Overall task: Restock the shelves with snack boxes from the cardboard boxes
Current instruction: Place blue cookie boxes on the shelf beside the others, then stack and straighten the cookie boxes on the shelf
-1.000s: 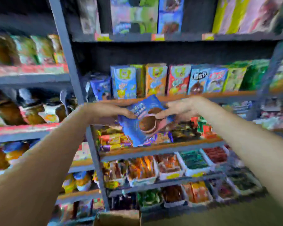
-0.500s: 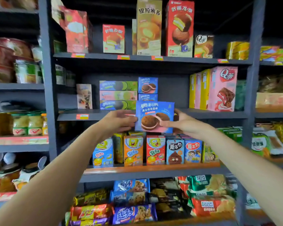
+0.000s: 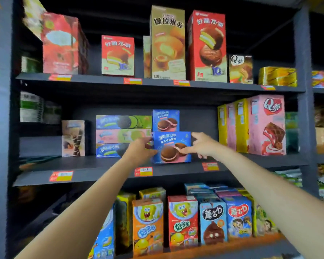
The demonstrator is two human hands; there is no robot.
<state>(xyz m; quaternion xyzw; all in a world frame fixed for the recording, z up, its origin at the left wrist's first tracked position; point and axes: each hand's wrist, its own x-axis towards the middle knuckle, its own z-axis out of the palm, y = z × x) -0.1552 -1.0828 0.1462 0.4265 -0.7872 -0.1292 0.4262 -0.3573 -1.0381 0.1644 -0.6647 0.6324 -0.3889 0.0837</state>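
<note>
Step in hand: seating the blue cardboard snack box with the chocolate-pie picture (image 3: 171,147) upright on the dark grey middle shelf (image 3: 101,168), face outward.
Box position: base looks to be on the shelf, near the front edge, directly in front of a matching blue box (image 3: 166,120) that sits higher and further back.
Left hand (image 3: 140,151): fingers curled round the box's left edge, thumb on the front, holding it.
Right hand (image 3: 202,144): fingers mostly extended and spread; fingertips touch the front face at the right; not wrapped round it.
Doing it well: I judge it should be pushed straight back until it meets the rear box, kept square to the shelf edge above the red price tag (image 3: 143,171); release the left grip last.
Count, blue pie boxes: two visible.
Count, flat boxes stacked left (image 3: 123,135): three.
Count, tall pink and yellow boxes at right (image 3: 266,126): four fronts visible.
Cardboard supply boxes: none in view.
</note>
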